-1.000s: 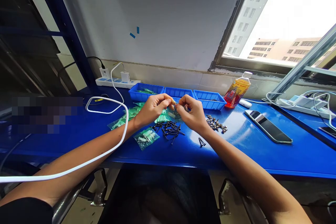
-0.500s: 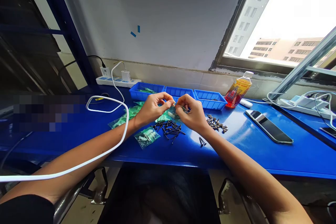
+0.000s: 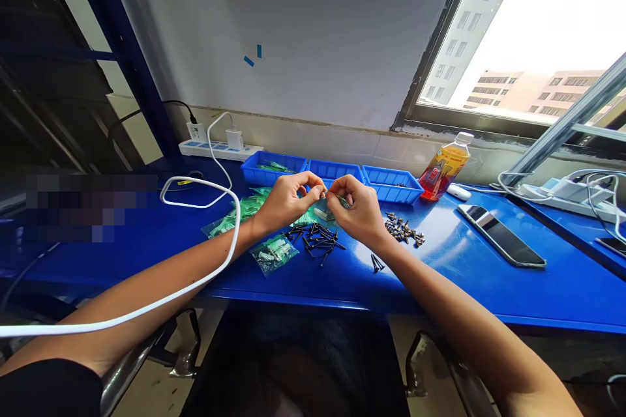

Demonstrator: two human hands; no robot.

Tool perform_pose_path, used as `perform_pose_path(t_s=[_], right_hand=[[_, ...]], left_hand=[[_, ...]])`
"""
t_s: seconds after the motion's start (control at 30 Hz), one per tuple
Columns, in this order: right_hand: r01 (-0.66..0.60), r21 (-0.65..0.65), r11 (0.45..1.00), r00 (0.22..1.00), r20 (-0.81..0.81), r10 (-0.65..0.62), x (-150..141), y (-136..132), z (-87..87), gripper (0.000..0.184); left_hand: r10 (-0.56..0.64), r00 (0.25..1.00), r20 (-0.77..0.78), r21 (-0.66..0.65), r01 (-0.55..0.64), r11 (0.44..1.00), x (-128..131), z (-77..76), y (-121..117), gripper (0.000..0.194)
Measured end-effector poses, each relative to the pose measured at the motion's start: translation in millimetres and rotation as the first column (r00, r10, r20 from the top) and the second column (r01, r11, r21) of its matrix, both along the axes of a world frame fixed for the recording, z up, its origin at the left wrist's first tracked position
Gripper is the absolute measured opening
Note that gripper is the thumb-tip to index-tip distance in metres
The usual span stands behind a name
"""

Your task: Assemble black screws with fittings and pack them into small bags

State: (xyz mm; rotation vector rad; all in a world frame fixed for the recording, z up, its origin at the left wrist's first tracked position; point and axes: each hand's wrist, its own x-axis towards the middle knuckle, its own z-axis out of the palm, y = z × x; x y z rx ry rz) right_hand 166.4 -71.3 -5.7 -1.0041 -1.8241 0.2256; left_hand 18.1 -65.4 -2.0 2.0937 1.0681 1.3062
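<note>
Tabletop [image 3: 469, 290], glossy blue, spans beneath our forearms. Three blue plastic bins [image 3: 391, 194] sit side by side beyond our hands. Tilted drink bottle [image 3: 444, 167] stands near right bin, smartphone [image 3: 503, 236] lies farther right. Our left hand [image 3: 288, 201] pinches small pale piece [image 3: 323, 194], thumb against forefinger, above green-tinted packets [image 3: 248, 207]. Our right hand [image 3: 359, 210] meets it, thumb and forefinger together; grip between them hidden. Black screws [image 3: 320, 240] lie nearer us, short metal fasteners [image 3: 405, 230] rightward.
</note>
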Motion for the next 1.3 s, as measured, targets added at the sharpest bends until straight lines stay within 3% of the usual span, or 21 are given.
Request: perform_pose_path(t_s=[0.33,0.67,1.03,1.3], right_hand=[[0.009,0.019,1.000,0.998,0.061,-0.010,1.8,1.7,-2.5,0.010],[0.083,0.167,0.982,0.967,0.224,-0.120,3.3,3.8,-5.9,0.013],[0.110,0.193,0.975,0.956,0.247,-0.157,6.9,6.5,-7.2,0.012],[0.118,0.153,0.981,0.972,0.183,-0.145,7.5,10.0,-7.9,0.005]], left_hand=[[0.030,0.999,0.030,-0.006,-0.030,1.000,1.7,-4.5,1.3,0.023],[0.112,0.993,0.032,0.045,-0.114,0.992,0.3,-4.1,5.5,0.020],[0.199,0.973,0.119,0.030,-0.203,0.979,-9.8,0.3,12.0,0.021],[0.150,0.979,0.140,-0.032,-0.146,0.989,-7.4,1.1,11.1,0.019]])
